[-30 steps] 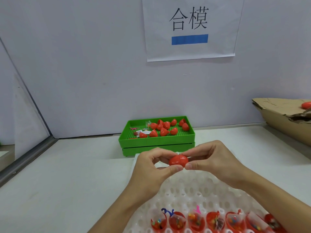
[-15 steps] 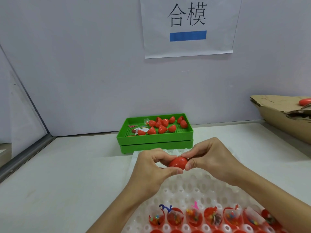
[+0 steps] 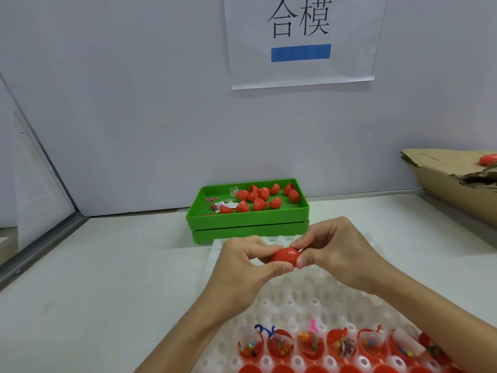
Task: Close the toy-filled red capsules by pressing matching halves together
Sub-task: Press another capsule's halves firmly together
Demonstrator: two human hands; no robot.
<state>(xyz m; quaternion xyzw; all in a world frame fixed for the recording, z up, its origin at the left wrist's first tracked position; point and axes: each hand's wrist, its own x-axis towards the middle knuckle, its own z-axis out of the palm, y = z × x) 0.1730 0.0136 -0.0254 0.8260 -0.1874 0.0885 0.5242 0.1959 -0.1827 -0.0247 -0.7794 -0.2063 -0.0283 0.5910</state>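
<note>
A red capsule [image 3: 285, 256] is pinched between both hands above the far end of a white dimpled tray [image 3: 301, 294]. My left hand [image 3: 247, 267] grips its left side with thumb and fingers; my right hand [image 3: 336, 251] grips its right side. The seam between the halves is hidden by my fingers. Along the tray's near edge stands a row of open red capsule halves [image 3: 309, 345], each with a small bagged toy inside. A green tray [image 3: 250, 211] behind holds several loose red capsule halves [image 3: 259, 203].
A torn cardboard box [image 3: 454, 179] sits at the right with a red capsule [image 3: 488, 158] on it. A paper sign [image 3: 301, 41] hangs on the grey wall. A metal rail [image 3: 40, 246] borders the white table on the left.
Both hands stay closed on the red capsule, shifted slightly nearer. The view has tilted down a little, so more of the filled row shows.
</note>
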